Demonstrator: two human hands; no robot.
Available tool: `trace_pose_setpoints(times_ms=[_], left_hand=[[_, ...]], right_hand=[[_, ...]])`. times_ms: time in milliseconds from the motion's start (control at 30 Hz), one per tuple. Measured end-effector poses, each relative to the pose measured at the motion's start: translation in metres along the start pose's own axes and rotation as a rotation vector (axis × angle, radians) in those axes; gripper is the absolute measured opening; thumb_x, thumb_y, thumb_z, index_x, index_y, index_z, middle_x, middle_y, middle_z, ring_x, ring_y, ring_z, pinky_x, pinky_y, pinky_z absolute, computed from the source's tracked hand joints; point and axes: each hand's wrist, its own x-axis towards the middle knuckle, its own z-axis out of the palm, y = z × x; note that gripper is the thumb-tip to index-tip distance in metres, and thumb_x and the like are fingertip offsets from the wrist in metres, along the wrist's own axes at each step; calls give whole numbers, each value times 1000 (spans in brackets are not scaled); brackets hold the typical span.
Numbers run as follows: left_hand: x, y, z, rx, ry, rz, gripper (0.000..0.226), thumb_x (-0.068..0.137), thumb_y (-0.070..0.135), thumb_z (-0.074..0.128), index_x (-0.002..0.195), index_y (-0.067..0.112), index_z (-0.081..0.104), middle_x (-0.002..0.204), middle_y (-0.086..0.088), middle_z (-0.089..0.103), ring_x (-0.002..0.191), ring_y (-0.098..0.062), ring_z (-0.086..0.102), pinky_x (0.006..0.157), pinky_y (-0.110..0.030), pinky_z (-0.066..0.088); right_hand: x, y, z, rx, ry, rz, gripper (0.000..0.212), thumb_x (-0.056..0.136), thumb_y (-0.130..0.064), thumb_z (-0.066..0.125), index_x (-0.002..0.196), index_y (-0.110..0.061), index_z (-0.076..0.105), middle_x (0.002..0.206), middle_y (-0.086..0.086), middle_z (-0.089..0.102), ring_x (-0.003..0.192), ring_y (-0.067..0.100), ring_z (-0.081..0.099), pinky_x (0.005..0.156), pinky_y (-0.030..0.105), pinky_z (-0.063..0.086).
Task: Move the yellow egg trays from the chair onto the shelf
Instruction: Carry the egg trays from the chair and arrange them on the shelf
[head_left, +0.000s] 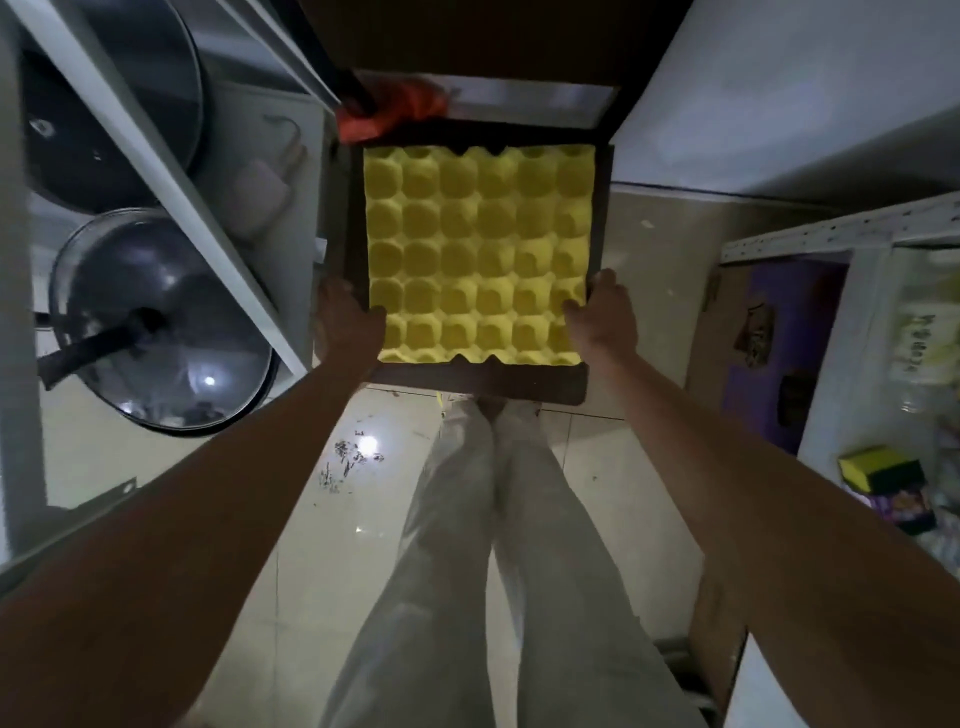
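the yellow egg trays (478, 254) lie flat on the dark seat of the chair (519, 387), filling most of it, with the cups facing up (how many trays are stacked cannot be told from above). the left hand (349, 325) grips the stack at its near left edge, thumb curled over the rim into the cups and the other fingers hidden down the side. the right hand (605, 317) does the same at the near right edge, thumb resting on the top of the tray, fingers wrapped down out of sight. both hands are closed on the trays, one on each side, forearms reaching in from the bottom corners of the view.

behind the trays, at the back of the seat, sits a crumpled orange cloth (389, 117), just touching the chair's dark frame. to the left stands a white shelf (156, 156) whose slanted rail runs close beside the left hand; on it rest a dark pan with a glass lid (156, 322) and another dark pan (114, 104) above. to the right is a white frame (831, 234) with a purple box (779, 353) and a yellow-green sponge (872, 467). below, pale trousers (493, 571) stand on the tiled floor (291, 571).
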Motion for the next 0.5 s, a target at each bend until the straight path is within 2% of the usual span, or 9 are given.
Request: trace_pose_setpoints(times_ms=[67, 167, 233, 300, 367, 433, 500], left_hand=[[6, -1, 10, -35, 14, 14, 30, 89, 18, 64, 117, 7, 66, 115, -14, 70, 107, -32, 66, 81, -34, 50], [7, -4, 19, -120, 82, 9, 26, 85, 19, 67, 111, 15, 65, 108, -6, 72, 101, -28, 68, 87, -39, 56], [10, -6, 19, -123, 85, -39, 23, 85, 22, 69, 107, 18, 68, 104, -4, 74, 100, -27, 69, 88, -40, 58], [16, -7, 18, -85, 71, -49, 17, 85, 21, 68, 102, 18, 70, 102, -2, 74, 99, -26, 70, 86, -37, 58], [17, -7, 14, -37, 63, -36, 16, 84, 16, 65, 99, 18, 71, 101, -2, 74, 97, -26, 69, 79, -32, 55], [19, -6, 8, 14, 52, -7, 18, 81, 12, 63, 97, 17, 71, 101, -4, 73, 95, -28, 69, 72, -30, 47], [22, -7, 3, 38, 31, 16, 21, 80, 6, 60, 94, 18, 69, 101, -5, 73, 93, -29, 69, 70, -29, 46]], right_hand=[[13, 4, 5, 58, 30, 21, 25, 90, -24, 59, 113, -15, 59, 109, 6, 66, 95, 26, 63, 72, 34, 49], [18, 7, 6, 9, 110, -8, 9, 86, -22, 59, 95, -23, 58, 85, -6, 58, 79, 20, 55, 56, 28, 36], [17, 5, 3, -46, 151, -39, 7, 87, -25, 62, 93, -24, 61, 85, -5, 62, 78, 20, 56, 57, 27, 35], [17, 3, -2, -114, 182, -44, 9, 88, -29, 64, 96, -24, 66, 92, 0, 69, 86, 24, 63, 65, 28, 42], [16, 1, -6, -172, 173, -29, 13, 89, -32, 66, 99, -24, 68, 98, 2, 72, 95, 27, 66, 69, 30, 45], [14, -2, -8, -193, 153, -10, 15, 87, -32, 69, 100, -25, 70, 98, 3, 72, 96, 28, 68, 70, 29, 47], [10, -4, -9, -203, 155, -9, 14, 86, -32, 71, 99, -26, 71, 95, 3, 72, 93, 28, 69, 68, 29, 46]])
